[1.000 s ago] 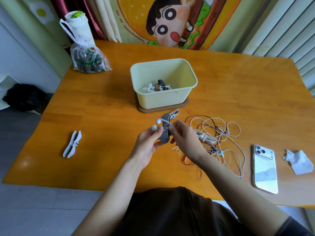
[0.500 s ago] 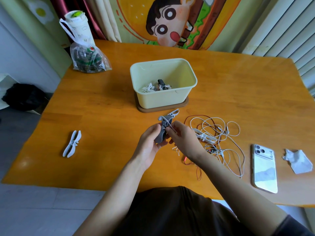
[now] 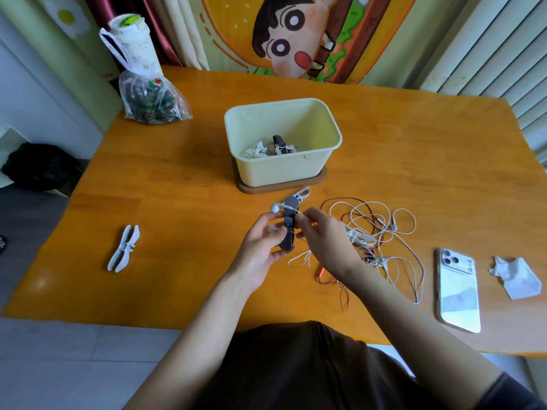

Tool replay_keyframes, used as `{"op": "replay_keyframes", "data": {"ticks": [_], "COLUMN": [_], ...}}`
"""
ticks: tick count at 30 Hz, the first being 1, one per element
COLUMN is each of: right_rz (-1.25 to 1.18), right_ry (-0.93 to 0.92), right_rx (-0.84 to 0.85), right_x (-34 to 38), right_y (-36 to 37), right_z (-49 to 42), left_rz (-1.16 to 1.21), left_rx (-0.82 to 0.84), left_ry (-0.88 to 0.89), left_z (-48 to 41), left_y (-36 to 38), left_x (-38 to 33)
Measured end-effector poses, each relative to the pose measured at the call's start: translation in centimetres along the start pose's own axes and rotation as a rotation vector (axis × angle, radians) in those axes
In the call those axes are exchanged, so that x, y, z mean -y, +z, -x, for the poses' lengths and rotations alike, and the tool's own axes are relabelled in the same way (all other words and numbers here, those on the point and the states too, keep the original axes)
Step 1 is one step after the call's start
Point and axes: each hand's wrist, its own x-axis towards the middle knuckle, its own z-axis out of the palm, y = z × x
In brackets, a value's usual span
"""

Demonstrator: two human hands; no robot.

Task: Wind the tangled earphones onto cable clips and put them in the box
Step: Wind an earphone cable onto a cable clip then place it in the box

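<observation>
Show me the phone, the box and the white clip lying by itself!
phone (image 3: 458, 291): head view, middle of its clear-cased back.
box (image 3: 284, 170): head view, its front wall.
white clip (image 3: 124, 247): head view, the middle where its wings meet.

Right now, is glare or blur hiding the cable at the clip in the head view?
Head view: the gray clip in the left hand and the white cable pinched by the right hand read sharp; glare sits on the table near-left and on the phone; the wide lens bows the table edges.
</observation>
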Motion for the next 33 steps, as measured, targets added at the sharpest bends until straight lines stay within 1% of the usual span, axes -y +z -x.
{"op": "replay_keyframes", "data": {"ticks": [8,12,16,18,23,28,33], "right_rz": [0.008,0.017,0.026,0.019,0.002,0.027,0.033], "right_ry": [-0.008,-0.040,-0.062,-0.079,-0.072,-0.067,-0.027], "right_rx": [-0.001,0.048,0.126,0.148,0.107,0.036,0.015], "right_x": [-0.2,-0.2,-0.4,-0.4,-0.4,-0.4,-0.3], "right_y": [0.0,0.0,0.1,0.2,0.0,0.2,0.3], "right_z": [0.2,0.2,0.3,0.4,0.4,0.3,0.3], "left_rz": [0.042,0.053,0.114,0.100,0.063,0.063,0.090], "left_rx": [0.038,0.001,-0.089,-0.110,-0.091,-0.108,-0.144], "left_ry": [-0.035,-0.045,-0.110,-0.109,-0.078,-0.085,-0.128], "left_z": [0.2,0.2,0.1,0.1,0.3,0.3,0.4], "left_y": [0.6,0.8,0.8,0.8,0.9,1.1,1.2], "left_x": [-0.3,-0.6,-0.9,-1.0,-0.9,-1.0,-0.9]}}
